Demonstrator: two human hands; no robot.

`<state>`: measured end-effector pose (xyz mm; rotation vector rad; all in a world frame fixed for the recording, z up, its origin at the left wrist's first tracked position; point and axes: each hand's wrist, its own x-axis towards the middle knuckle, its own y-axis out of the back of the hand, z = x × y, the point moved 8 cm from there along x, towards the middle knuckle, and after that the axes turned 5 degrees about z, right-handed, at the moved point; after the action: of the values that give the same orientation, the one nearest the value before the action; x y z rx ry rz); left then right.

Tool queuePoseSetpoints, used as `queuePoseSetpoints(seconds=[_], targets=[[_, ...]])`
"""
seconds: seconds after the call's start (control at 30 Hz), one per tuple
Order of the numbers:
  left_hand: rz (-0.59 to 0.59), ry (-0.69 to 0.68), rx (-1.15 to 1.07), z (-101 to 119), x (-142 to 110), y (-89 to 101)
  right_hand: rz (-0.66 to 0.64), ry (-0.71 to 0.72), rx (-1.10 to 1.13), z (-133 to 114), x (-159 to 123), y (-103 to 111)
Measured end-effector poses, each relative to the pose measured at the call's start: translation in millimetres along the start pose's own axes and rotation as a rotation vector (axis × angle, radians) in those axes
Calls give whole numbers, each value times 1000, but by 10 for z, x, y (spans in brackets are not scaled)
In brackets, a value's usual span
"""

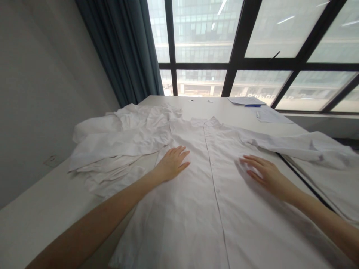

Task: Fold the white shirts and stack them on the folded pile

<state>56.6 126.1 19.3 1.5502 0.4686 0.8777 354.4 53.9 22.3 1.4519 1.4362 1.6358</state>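
Observation:
A white button-front shirt lies spread out with its front up and its collar toward the window. My left hand rests flat on the chest at the left of the button placket, fingers stretched out. On the other side of the placket, my right hand is over the shirt with its fingers apart; whether it touches the cloth I cannot tell. Neither hand holds anything. The right sleeve stretches out toward the right edge, with grey smudges near its end. The left sleeve lies over a heap of white cloth.
The white table reaches toward the large window. Papers and a blue pen lie at its far right. Another sheet is nearer. A dark blue curtain hangs at the back left, beside the wall.

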Motion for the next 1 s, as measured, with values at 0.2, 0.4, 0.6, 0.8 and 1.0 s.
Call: queuePoseSetpoints(seconds=[0.2,0.4,0.6,0.8,1.0], targets=[[2,60,-46,85,686,-162,-79,50,4,-275,886,-399],[-149,101,-76,-13,720,-479,-117,-62,-30,-165,1007,-708],[-106,116,-20,-77,570,-399,-111,-99,-57,-15,875,-613],[-16,57,-33,-9,907,-295,-44,-39,-8,27,1325,-586],[-98,106,-44,-227,1271,-496,-74,-86,-39,245,1730,-836]])
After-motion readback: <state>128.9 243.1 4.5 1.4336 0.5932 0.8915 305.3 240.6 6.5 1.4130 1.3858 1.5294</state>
